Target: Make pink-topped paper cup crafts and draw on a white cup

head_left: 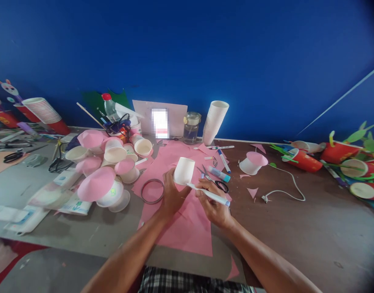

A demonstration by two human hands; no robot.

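My left hand (171,194) holds a white paper cup (184,171), bottom up, over sheets of pink paper (187,221) on the table. My right hand (212,201) grips a white marker with a blue cap (209,194), whose tip touches the cup's lower rim. Small scissors (216,181) and a glue stick with a teal cap (219,173) lie just beyond my right hand. A dark ring (152,191) rests on the pink paper left of my left hand.
A heap of white cups with pink paper cones (109,169) fills the left. A stack of white cups (215,121), a glass jar (191,128) and a bottle (109,106) stand at the back. Red decorated cups (339,156) and a white cable (284,187) lie to the right.
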